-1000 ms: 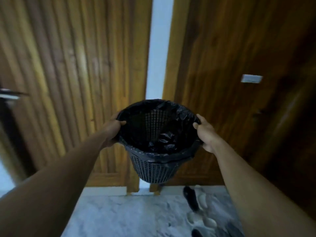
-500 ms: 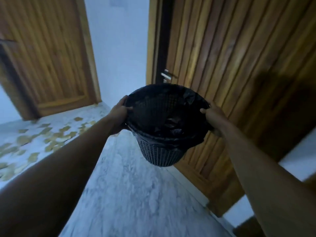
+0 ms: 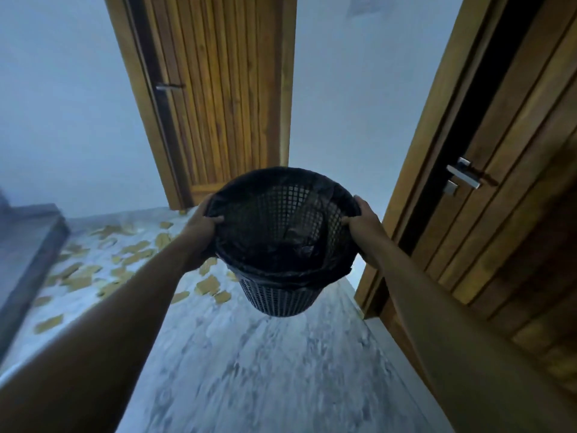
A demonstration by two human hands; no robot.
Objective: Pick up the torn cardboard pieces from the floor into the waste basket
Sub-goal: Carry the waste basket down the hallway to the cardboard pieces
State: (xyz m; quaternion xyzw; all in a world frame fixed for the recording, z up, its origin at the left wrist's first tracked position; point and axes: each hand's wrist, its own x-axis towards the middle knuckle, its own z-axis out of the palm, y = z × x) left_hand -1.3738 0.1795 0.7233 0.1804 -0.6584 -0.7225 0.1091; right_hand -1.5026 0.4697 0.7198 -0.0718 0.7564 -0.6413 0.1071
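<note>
I hold a dark mesh waste basket [image 3: 278, 300] with a black bag liner in the air at arm's length. My left hand [image 3: 199, 234] grips its left rim and my right hand [image 3: 362, 228] grips its right rim. Several torn brown cardboard pieces [image 3: 207, 284] lie scattered on the pale marble floor ahead and to the left, below and beyond the basket. Crumpled black liner fills the basket's bottom; I cannot tell whether it hides anything else.
A wooden door [image 3: 218, 98] stands straight ahead in the white wall. Another wooden door with a metal handle [image 3: 462, 176] runs along the right. A grey step [image 3: 28, 245] rises at the left edge. The marble floor [image 3: 265, 370] stretches below the basket.
My view has swung left, away from the right-hand door, bringing the far door and the scattered cardboard into full sight. Both hands have kept their grip on the basket.
</note>
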